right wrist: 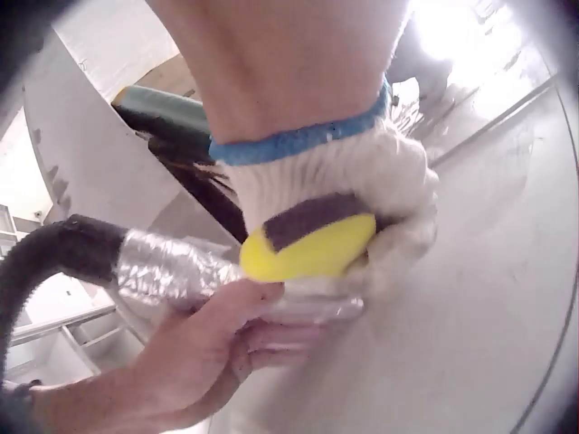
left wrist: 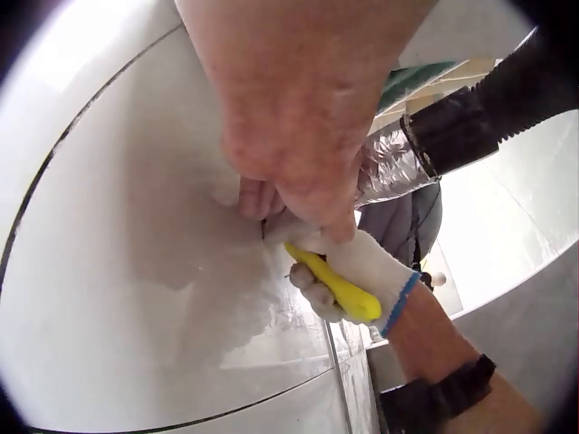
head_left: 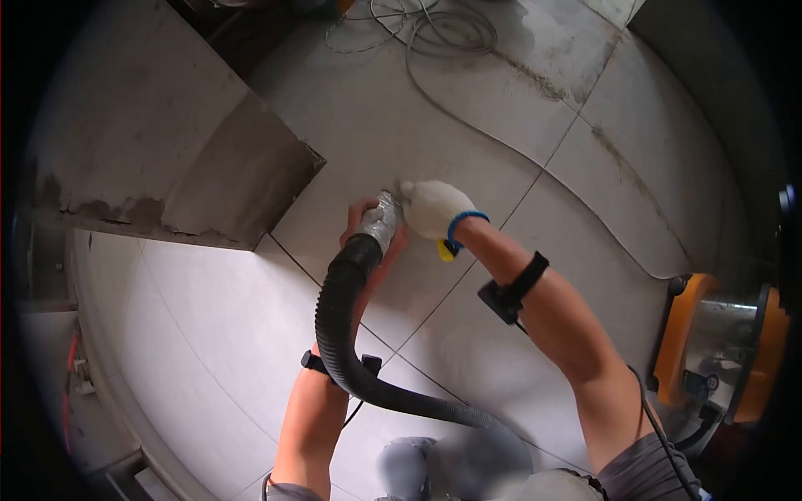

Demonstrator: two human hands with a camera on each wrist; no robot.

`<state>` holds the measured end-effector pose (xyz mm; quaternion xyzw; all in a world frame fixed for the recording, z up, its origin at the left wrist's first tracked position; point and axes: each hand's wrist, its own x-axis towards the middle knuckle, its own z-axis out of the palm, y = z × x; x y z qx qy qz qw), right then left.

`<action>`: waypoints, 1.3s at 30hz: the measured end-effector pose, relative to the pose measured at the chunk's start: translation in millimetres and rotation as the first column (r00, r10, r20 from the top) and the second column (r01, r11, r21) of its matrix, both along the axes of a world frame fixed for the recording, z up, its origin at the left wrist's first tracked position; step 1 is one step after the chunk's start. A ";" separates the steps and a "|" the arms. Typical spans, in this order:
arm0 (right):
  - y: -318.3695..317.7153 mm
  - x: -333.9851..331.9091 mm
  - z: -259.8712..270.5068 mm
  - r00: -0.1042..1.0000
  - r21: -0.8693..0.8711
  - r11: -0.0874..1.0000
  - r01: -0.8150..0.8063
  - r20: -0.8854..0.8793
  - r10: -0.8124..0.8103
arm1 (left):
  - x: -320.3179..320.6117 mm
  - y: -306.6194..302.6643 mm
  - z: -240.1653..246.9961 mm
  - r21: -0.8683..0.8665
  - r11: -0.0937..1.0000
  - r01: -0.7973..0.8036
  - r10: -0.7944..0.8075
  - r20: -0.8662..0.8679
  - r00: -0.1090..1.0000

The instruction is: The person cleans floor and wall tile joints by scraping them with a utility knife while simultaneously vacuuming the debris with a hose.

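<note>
My bare left hand [right wrist: 199,348] grips the end of a black ribbed hose [head_left: 334,313], at a nozzle [head_left: 382,219] wrapped in silver tape. Its mouth is low over the pale tiled floor [left wrist: 163,298]. Close beside it, my right hand [head_left: 436,209], in a white knitted glove with a blue cuff, holds a tool by its yellow and black handle [right wrist: 312,249]. In the left wrist view the yellow handle [left wrist: 339,287] sticks out of the gloved fist. The tool's working end is hidden by the hands, so I cannot tell its kind.
A grey slab-sided block [head_left: 242,167] with a chipped lower edge stands at the left. One thin grey cable [head_left: 518,150] runs from a coil at the top to the right. There, an orange machine with a clear body [head_left: 718,334] stands. Dark joints cross the tiles.
</note>
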<state>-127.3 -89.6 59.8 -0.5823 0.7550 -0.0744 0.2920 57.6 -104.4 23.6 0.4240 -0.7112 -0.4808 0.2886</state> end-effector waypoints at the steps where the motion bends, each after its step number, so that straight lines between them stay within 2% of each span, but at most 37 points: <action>1: 2.1 1.2 1.6 0.999 0.012 0.999 0.042 0.009 -0.042 | 0.0 -1.6 -0.4 -0.001 1.000 -0.005 0.005 -0.006 1.000; 4: -9.3 -5.7 -0.1 0.999 0.033 0.998 0.051 -0.009 -0.051 | 2.9 2.2 2.5 0.019 1.000 0.011 -0.010 -0.017 1.000; 7: -12.8 -7.4 -5.3 1.000 0.086 0.996 0.030 -0.001 -0.030 | 4.8 -1.8 2.4 -0.047 0.998 0.033 -0.036 -0.060 0.998; 10: 32.4 5.4 3.5 0.999 0.053 0.998 0.044 -0.020 -0.043 | 10.1 -5.7 -7.3 -0.063 0.996 0.058 -0.062 -0.065 0.996; 11: 45.2 3.4 3.2 0.995 -0.019 0.996 0.086 -0.058 -0.087 | 14.3 -9.4 -13.6 -0.058 0.995 0.078 -0.082 -0.078 0.994; 12: 44.4 -15.6 -5.9 0.994 -0.014 0.996 0.087 -0.065 -0.088 | 13.1 -10.5 -12.0 -0.051 0.994 0.097 -0.102 -0.089 0.991; 14: 31.5 -54.1 -20.8 0.960 -0.113 0.956 0.271 -0.038 -0.277 | 3.3 -13.3 0.0 -0.023 0.997 0.069 -0.070 -0.041 0.997; 15: 29.2 -58.9 -25.3 0.959 -0.105 0.955 0.276 -0.033 -0.281 | 1.2 -13.8 8.0 -0.003 0.999 0.040 -0.040 0.018 0.999; 17: 20.2 -64.9 -10.3 0.946 0.021 0.947 0.321 0.038 -0.321 | -2.7 -17.8 5.2 -0.006 0.998 0.062 -0.062 -0.012 0.998; 18: 31.4 -55.3 -22.6 0.972 -0.056 0.971 0.234 -0.018 -0.235 | -9.6 -24.3 2.5 -0.016 0.997 0.080 -0.081 -0.051 0.995; 20: 51.1 -19.1 -30.2 0.991 -0.098 0.990 0.102 -0.076 -0.109 | -18.2 -30.6 -8.5 -0.073 0.996 0.055 -0.060 -0.062 0.996; 21: 49.7 -21.7 -26.6 0.991 -0.095 0.990 0.101 -0.075 -0.108 | -17.5 -28.8 -15.1 -0.114 0.993 0.022 -0.029 -0.059 0.998; 23: 43.4 -33.8 -18.9 0.977 -0.080 0.979 0.185 -0.091 -0.192 | -10.2 -23.2 -15.9 -0.073 0.997 0.040 -0.047 -0.089 0.995; 24: 29.7 -53.5 -23.8 0.967 -0.059 0.965 0.255 -0.007 -0.256 | -8.3 -22.5 -8.0 -0.047 0.997 0.056 -0.062 -0.129 0.990; 26: 16.6 -68.2 -17.3 0.907 -0.029 0.907 0.420 0.046 -0.419 | -6.2 -22.2 -9.2 -0.076 0.995 0.067 -0.076 -0.135 0.988; 28: 36.4 -50.5 -21.3 0.946 -0.053 0.948 0.314 -0.072 -0.317 | -9.6 -26.1 -3.2 -0.117 0.991 0.071 -0.089 -0.163 0.983; 29: 50.5 -34.1 -18.5 0.956 -0.002 0.958 0.285 -0.071 -0.285 | -11.4 -24.7 3.5 -0.094 0.994 0.059 -0.068 -0.098 0.993; 30: 70.4 -19.2 -22.4 0.976 -0.045 0.977 0.206 -0.056 -0.209 | -11.0 -22.3 4.9 -0.064 0.997 0.045 -0.047 -0.028 0.998; 32: 79.2 -15.2 -11.6 0.980 -0.046 0.980 0.192 -0.049 -0.194 | -10.1 -19.9 5.6 -0.030 0.998 0.052 -0.054 -0.087 0.995; 34: 57.9 -42.1 -14.3 0.950 -0.030 0.950 0.310 -0.020 -0.311 | -8.2 -19.1 2.3 -0.002 0.998 0.066 -0.065 -0.133 0.989; 36: 41.1 -49.3 -10.4 0.940 0.009 0.940 0.342 -0.005 -0.342 | -10.1 -24.2 -6.3 -0.070 0.995 0.067 -0.076 -0.123 0.989; 39: 32.2 -31.8 -17.4 0.971 -0.073 0.971 0.229 -0.054 -0.233 | -13.6 -29.3 -17.4 -0.098 0.994 0.050 -0.055 -0.041 0.998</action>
